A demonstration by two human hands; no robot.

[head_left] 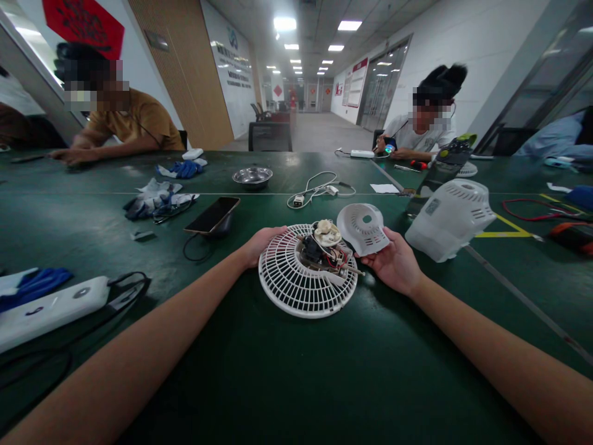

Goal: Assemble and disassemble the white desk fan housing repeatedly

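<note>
Round ribbed plastic grille [296,287], wired motor [315,252] on it; curved slotted cover [361,232]. Left hand [265,246] pinches grille rim; my half-curled right hand [395,262] holds cover.

A round white fan grille [294,285], built of radiating ribs and rings, is gripped at its upper left edge, laid nearly flat at the green table [296,383]. At its middle a motor assembly [319,252] is left exposed, with a cream-coloured part, a black body and red wires seen. Beside it, a white cover [362,231], pierced by slots and a hole, is held tilted.
</note>
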